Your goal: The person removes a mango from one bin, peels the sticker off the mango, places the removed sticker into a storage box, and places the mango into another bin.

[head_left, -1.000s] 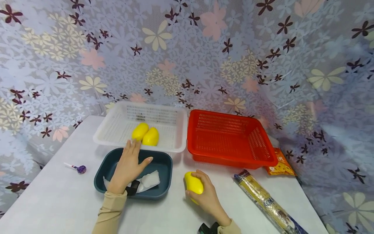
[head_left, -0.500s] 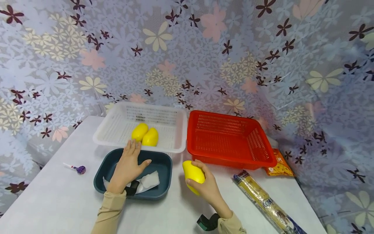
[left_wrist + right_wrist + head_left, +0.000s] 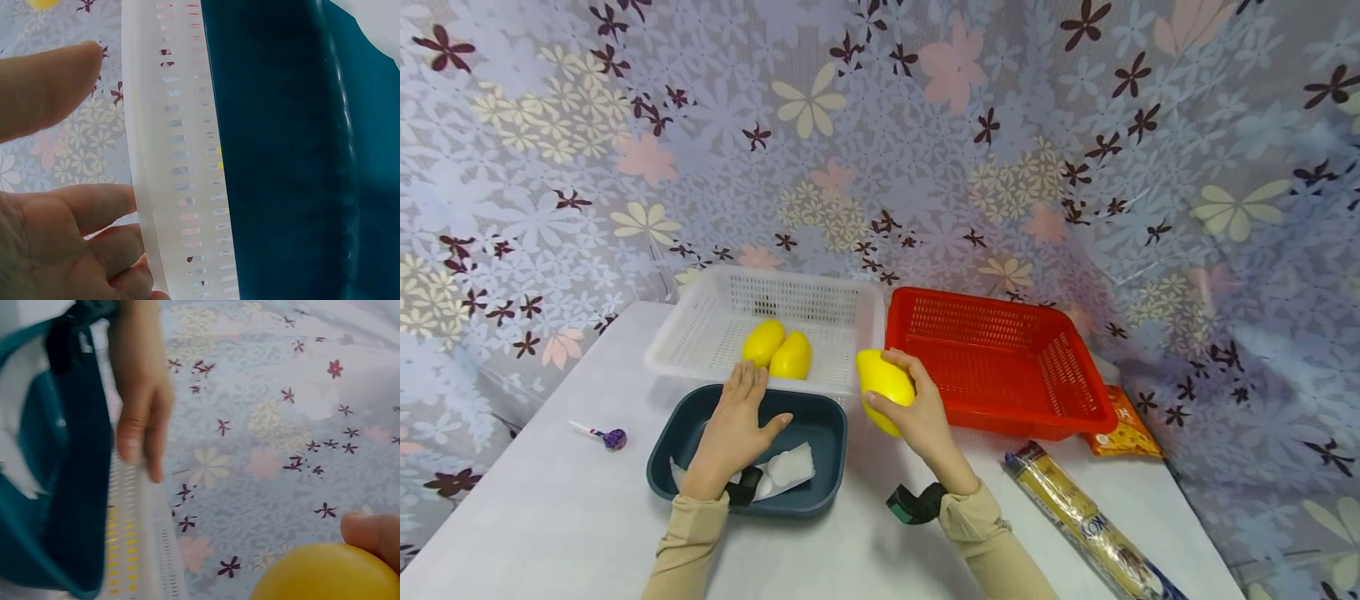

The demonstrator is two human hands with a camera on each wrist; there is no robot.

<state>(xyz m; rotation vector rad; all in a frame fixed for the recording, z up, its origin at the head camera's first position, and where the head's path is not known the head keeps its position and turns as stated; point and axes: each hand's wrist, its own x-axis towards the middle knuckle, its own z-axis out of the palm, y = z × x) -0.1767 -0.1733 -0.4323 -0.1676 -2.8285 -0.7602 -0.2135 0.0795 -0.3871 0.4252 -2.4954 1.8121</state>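
My right hand [image 3: 928,417] grips a yellow mango [image 3: 883,387] between thumb and fingers. It is lifted above the table, in front of where the white basket [image 3: 842,333] and the red basket [image 3: 992,362] meet. Two more yellow mangoes [image 3: 792,357] lie in the white basket, near its front wall. My left hand [image 3: 733,433] stretches over the dark teal tub [image 3: 833,462], its fingers straight and thumb apart. In the left wrist view, those fingers [image 3: 100,206] touch the white basket's rim. The right wrist view shows only the top of the held mango [image 3: 331,575].
White moulded pieces [image 3: 792,467] lie inside the teal tub, partly under my left wrist. A purple lollipop [image 3: 615,439] is on the table at left. At right lie a long gold packet [image 3: 1090,517] and an orange snack bag [image 3: 1123,427]. A flowered curtain [image 3: 880,150] hangs behind.
My right hand has raised the mango off the table and carried it forward toward the baskets. My left hand stays at the white basket's rim.
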